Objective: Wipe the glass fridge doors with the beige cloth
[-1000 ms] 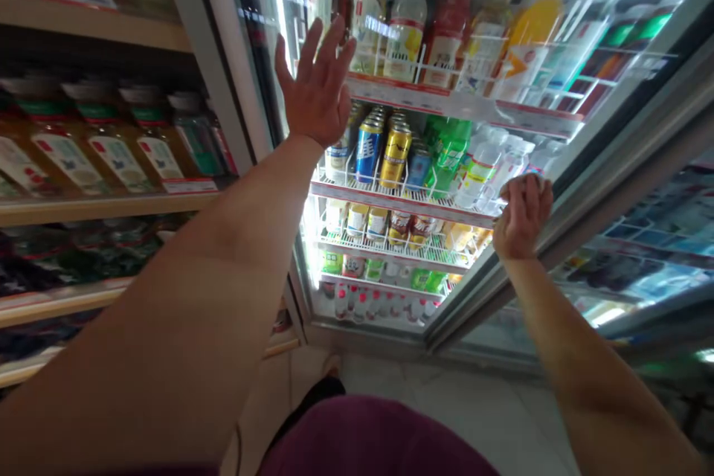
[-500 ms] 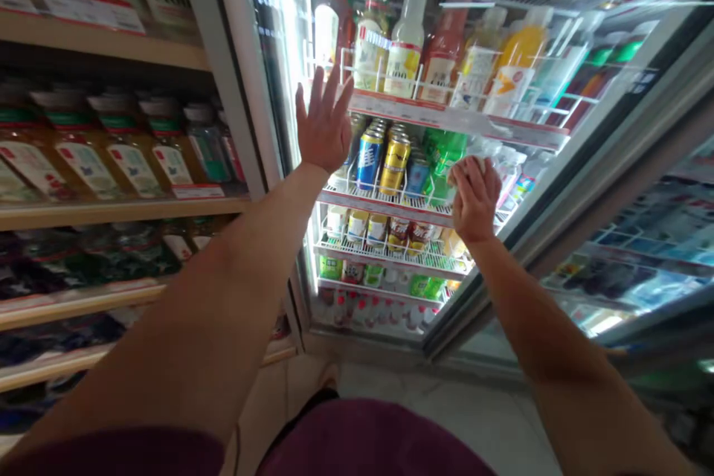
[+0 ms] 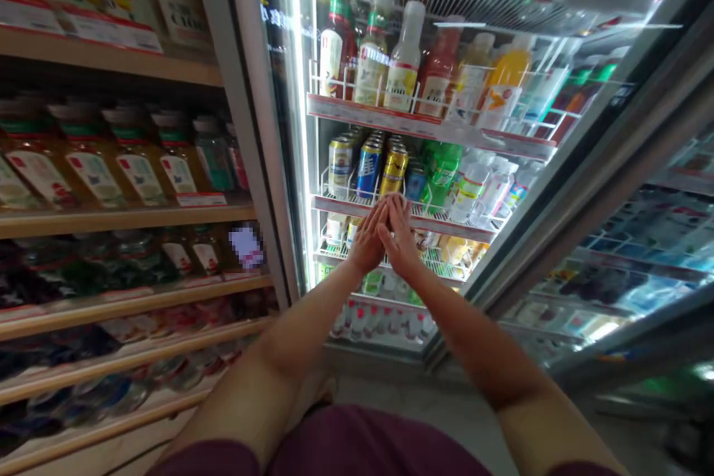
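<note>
My left hand and my right hand meet in front of the fridge's glass door, fingertips together at the height of the can shelf. The left fingers are stretched out flat against the right hand. The right fingers are extended and bent over a small pale cloth, mostly hidden by the hands. Behind the glass, just above my hands, stand a gold can, a blue can and green bottles.
Juice bottles line the fridge shelf above. Wooden shelves with bottles rise close on my left. A metal door frame slants down at the right, with another fridge section beyond it. Below is the tiled floor.
My left hand has come down and right from the upper left of the door. My right hand, with the pale cloth, has moved left and slightly down, so both hands now touch.
</note>
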The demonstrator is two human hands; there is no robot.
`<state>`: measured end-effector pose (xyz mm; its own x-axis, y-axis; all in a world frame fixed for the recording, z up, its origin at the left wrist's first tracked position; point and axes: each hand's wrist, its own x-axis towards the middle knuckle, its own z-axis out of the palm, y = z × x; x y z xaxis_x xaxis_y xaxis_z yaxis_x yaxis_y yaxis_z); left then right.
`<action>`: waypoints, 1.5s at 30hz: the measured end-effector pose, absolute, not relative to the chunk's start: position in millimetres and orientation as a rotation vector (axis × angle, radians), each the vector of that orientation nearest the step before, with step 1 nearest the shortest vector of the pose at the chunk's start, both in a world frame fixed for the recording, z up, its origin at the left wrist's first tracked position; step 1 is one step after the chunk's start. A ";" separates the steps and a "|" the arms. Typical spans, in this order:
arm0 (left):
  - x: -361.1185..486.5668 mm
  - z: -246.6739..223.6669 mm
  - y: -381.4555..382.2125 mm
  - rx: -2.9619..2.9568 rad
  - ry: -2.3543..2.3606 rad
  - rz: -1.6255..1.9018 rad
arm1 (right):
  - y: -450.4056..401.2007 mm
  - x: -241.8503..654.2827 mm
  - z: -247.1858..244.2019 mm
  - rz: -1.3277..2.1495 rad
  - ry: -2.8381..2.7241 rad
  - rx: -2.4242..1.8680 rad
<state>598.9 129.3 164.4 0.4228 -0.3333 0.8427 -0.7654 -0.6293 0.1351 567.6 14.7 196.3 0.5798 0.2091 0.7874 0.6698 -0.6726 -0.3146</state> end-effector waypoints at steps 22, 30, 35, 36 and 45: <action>642.0 133.9 183.9 2.073 -0.450 1.467 | -143.8 584.9 264.6 -1.798 -0.422 -2.736; 638.8 89.8 219.3 2.053 -0.259 1.507 | -143.0 585.7 262.4 -1.950 -0.457 -2.671; 627.8 60.8 211.3 2.129 -0.406 1.426 | -140.2 583.4 265.4 -1.730 -0.414 -2.732; 633.6 73.9 211.6 2.137 -0.439 1.416 | -140.2 583.1 266.0 -1.723 -0.412 -2.736; 644.3 129.2 183.2 2.156 -0.641 1.388 | -139.0 582.1 267.5 -1.698 -0.389 -2.747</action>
<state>644.3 183.2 129.2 0.3716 -0.1206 0.9205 -0.6231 -0.7674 0.1510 582.1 -139.0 267.5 0.4284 0.2592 0.8656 0.1433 -0.9653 0.2182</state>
